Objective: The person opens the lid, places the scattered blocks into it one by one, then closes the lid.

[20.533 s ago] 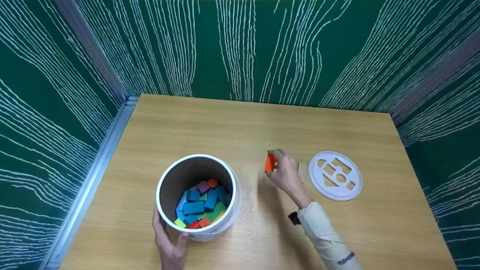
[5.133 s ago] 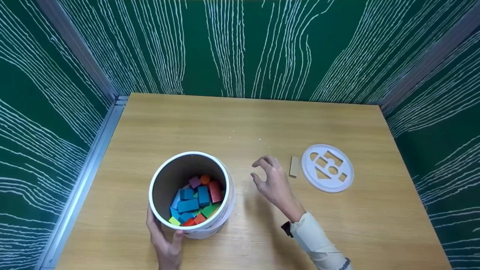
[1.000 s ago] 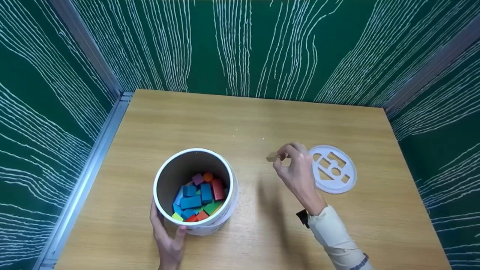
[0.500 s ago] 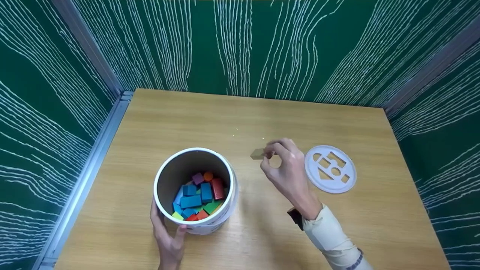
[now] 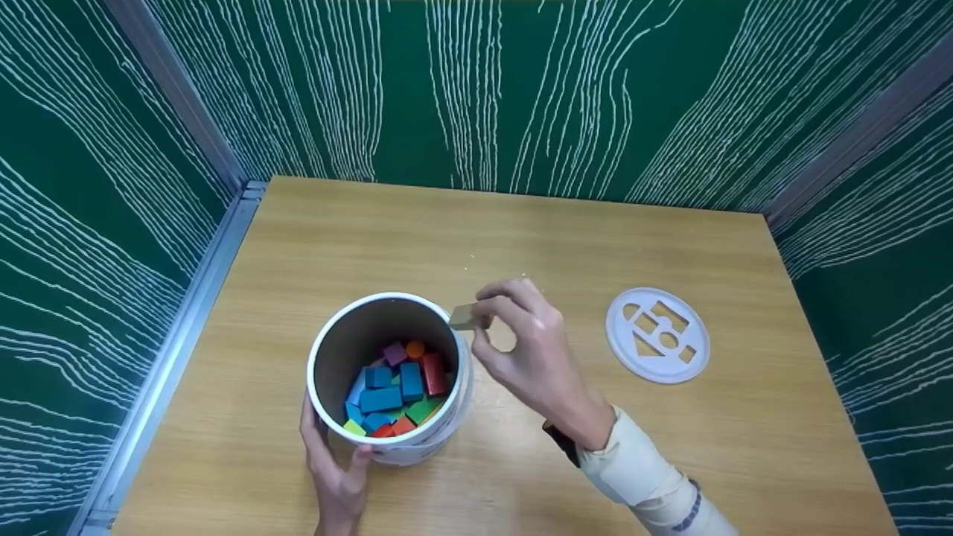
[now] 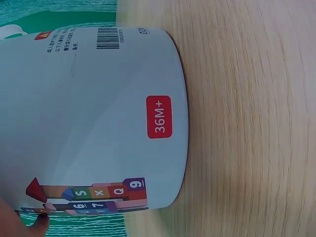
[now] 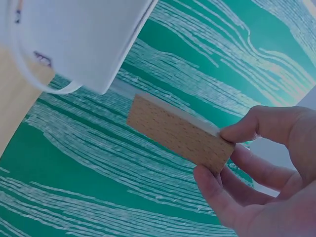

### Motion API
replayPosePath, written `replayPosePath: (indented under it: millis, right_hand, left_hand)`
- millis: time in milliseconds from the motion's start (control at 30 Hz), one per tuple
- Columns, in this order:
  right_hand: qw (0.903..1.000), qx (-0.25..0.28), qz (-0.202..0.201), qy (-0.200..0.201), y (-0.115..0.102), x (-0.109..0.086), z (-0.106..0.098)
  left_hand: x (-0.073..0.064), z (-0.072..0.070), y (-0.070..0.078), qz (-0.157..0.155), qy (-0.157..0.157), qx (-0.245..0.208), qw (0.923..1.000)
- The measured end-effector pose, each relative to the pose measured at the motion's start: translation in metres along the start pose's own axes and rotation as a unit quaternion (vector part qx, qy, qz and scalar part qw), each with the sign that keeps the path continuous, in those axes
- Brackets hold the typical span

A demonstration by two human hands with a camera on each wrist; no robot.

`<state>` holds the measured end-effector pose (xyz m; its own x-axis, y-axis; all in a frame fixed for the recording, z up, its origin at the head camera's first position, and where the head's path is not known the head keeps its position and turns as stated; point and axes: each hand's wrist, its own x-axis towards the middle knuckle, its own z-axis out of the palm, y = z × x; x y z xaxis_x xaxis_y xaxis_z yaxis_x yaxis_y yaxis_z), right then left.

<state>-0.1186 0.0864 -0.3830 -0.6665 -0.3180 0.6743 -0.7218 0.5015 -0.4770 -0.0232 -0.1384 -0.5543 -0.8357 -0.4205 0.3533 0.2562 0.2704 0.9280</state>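
My left hand (image 5: 336,487) grips the near left side of a white bucket (image 5: 417,452), thumb against the front wall. Inside lie several coloured blocks: blue blocks (image 5: 380,400), a red block (image 5: 434,374), a purple block (image 5: 394,353) and others. Between right thumb and fingertips, my right hand (image 5: 532,357) pinches one end of a plain wooden block (image 7: 173,131). From the head view, the block's free end overlaps the bucket's right rim. The left wrist view shows the bucket's printed wall (image 6: 94,118) and a bit of finger at the lower left corner.
A white round lid (image 5: 619,350) with shaped cut-outs lies flat on the wooden table (image 5: 357,231), to the right. Green walls (image 5: 406,89) with white lines stand around the table. A few tiny pale specks lie behind the bucket.
Earlier my right hand held an orange-red block, then was empty while the wooden block lay beside the lid. Now it has carried the wooden block left to the bucket's rim. A red block appeared inside.
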Motion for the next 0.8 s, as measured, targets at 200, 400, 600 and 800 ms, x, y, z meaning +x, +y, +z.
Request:
replayPosePath:
  millis: [200, 400, 600, 800]
  right_hand:
    - [0.9992, 0.027, -0.019, -0.021, -0.008, 0.005, 0.008]
    - [0.998, 0.037, -0.018, -0.048, -0.009, 0.006, 0.016]
    - [0.9948, 0.036, -0.004, -0.095, -0.008, 0.007, 0.025]
    - [0.9884, 0.027, 0.015, -0.149, -0.006, 0.005, 0.039]
  left_hand:
    - [0.0, 0.001, 0.002, 0.041, 0.008, -0.026, 0.9988]
    - [0.0, 0.0, -0.003, 0.038, 0.004, -0.038, 0.9985]
    - [0.0, -0.002, -0.005, 0.014, -0.001, -0.033, 0.9994]
    - [-0.001, -0.002, -0.003, 0.002, -0.005, -0.025, 0.9997]
